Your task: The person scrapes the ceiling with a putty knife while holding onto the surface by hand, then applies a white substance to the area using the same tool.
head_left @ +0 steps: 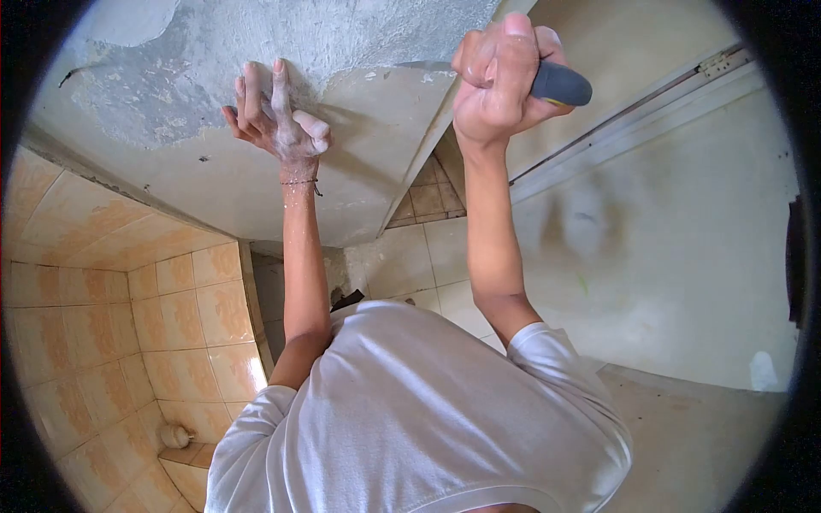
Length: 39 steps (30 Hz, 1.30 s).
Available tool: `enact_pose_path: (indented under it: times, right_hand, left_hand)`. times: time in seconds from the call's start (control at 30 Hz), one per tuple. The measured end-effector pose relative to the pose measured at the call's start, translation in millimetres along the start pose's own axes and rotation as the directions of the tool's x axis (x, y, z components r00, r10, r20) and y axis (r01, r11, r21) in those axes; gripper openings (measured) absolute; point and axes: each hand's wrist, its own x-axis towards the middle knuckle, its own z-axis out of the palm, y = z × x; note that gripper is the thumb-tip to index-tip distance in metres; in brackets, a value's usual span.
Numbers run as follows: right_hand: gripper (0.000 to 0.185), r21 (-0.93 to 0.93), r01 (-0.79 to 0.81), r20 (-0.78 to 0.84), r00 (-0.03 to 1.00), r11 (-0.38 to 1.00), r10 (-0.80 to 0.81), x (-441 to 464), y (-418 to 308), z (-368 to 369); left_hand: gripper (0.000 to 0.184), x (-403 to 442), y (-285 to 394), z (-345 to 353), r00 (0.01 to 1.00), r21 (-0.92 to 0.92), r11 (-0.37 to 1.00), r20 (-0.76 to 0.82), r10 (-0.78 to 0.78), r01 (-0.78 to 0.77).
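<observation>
My left hand [275, 120] lies with spread fingers against the wall, its skin dusted white, holding nothing. A rough grey patch [214, 51] with ragged edges runs under and above its fingers, beside smoother pale paint [248, 192] below. My right hand [505, 81] is closed around the dark grey rounded handle of a scraper [562, 85], which has a bit of yellow on it. A thin dark blade edge shows to the left of that fist, along the lower border of the patch; the fist covers most of the tool.
Orange-and-cream tiles [188, 299] line a recess at lower left, where a round pale object [176, 436] sits on a ledge. On the right stand a pale wall [676, 256] and a long rail [624, 115]. Floor tiles [398, 261] show behind my shirt hem.
</observation>
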Motion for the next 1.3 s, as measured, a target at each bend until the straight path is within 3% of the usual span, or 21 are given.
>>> enact_pose_path:
  times: [0.03,0.1,0.17,0.2,0.23,0.3,0.33,0.43,0.47,0.5,0.57,0.73,0.83,0.9,1.03,1.1,1.13,1.23,1.27,1.3]
  right_hand:
    - [0.03,-0.042,-0.029,0.018,0.999,0.999,0.03,2,-2,0]
    - [0.031,0.049,0.004,0.035,0.999,0.999,-0.006,5,-14,1]
    - [0.032,0.058,0.023,-0.032,0.999,0.998,-0.021,3,-18,2]
    - [0.034,-0.12,0.059,-0.056,0.996,0.991,-0.066,-1,0,5]
    - [0.034,-0.122,0.058,-0.058,0.996,0.991,-0.066,-5,4,0]
    - [0.033,-0.051,-0.138,-0.024,0.99,0.989,0.137,-4,4,1]
    - [0.033,-0.023,-0.049,-0.028,0.998,0.999,0.048,-9,1,3]
    - [0.034,0.127,-0.025,0.051,0.999,0.992,0.018,-10,-19,-1]
    - [0.035,-0.011,0.115,0.029,0.993,0.993,-0.114,-11,-5,3]
    - [0.035,-0.015,0.114,0.028,0.993,0.993,-0.114,-11,-2,0]
    - [0.035,-0.071,0.025,0.067,0.998,0.997,-0.021,-7,-1,-1]
    - [0.03,0.125,-0.016,0.046,0.999,0.992,0.01,-3,-19,-3]
    - [0.029,0.009,-0.068,0.04,0.997,0.998,0.068,1,-9,-5]
    - [0.031,0.047,-0.035,0.039,0.999,0.998,0.033,-2,-7,-6]
    - [0.039,-0.068,-0.006,-0.034,0.999,0.998,0.004,-16,-3,-10]
    - [0.038,0.081,-0.183,0.022,0.983,0.98,0.182,-14,-2,-10]
    - [0.038,0.072,-0.101,-0.051,0.993,0.992,0.105,-18,-8,-9]
    - [0.033,0.141,-0.002,0.033,0.999,0.99,-0.003,-14,-25,-5]
    - [0.031,-0.091,0.073,-0.065,0.995,0.993,-0.079,-18,-8,1]
    - [0.031,-0.102,0.07,-0.072,0.994,0.992,-0.077,-16,-7,-4]
  left_hand:
    - [0.081,-1,1,-2,1.0,-0.002,1.0,-0.001,-0.001,0.001]
    - [0.081,1,3,-3,0.998,0.019,0.999,0.04,-0.045,0.044]
    - [0.08,3,2,0,0.999,0.018,0.999,0.022,-0.039,0.039]
    - [0.08,1,3,-3,0.999,0.01,0.999,0.029,-0.031,0.031]
    - [0.08,0,3,-5,0.999,0.008,1.0,0.031,-0.03,0.03]
    - [0.08,0,2,-5,0.997,0.021,0.999,0.067,-0.045,0.043]
    - [0.08,0,2,-4,0.997,0.021,0.999,0.06,-0.045,0.044]
    - [0.078,1,0,-3,0.999,0.015,1.0,0.026,-0.019,0.018]
    - [0.077,1,0,-4,0.999,0.008,1.0,0.037,-0.019,0.019]
    - [0.076,1,2,-5,0.998,-0.003,1.0,0.051,-0.019,0.019]
    - [0.076,1,2,-4,0.999,0.003,1.0,0.048,-0.025,0.024]
    - [0.074,2,3,-6,0.998,0.037,0.999,0.053,-0.031,0.029]
    - [0.071,2,4,-6,0.997,0.012,0.999,0.068,-0.04,0.04]
    - [0.069,3,4,-6,0.999,0.003,1.0,0.039,-0.01,0.01]
    - [0.071,-1,6,-8,0.998,0.006,0.999,0.058,-0.034,0.034]
    - [0.072,2,4,-6,0.998,0.011,0.999,0.055,-0.038,0.038]
    - [0.072,4,4,-4,0.998,0.016,0.999,0.047,-0.038,0.038]
    - [0.075,3,2,-5,0.999,0.033,0.999,0.037,-0.018,0.016]
    - [0.075,3,2,-5,0.999,0.014,1.0,0.034,-0.019,0.018]
    - [0.076,2,4,-5,0.999,-0.01,1.0,0.033,-0.02,0.02]
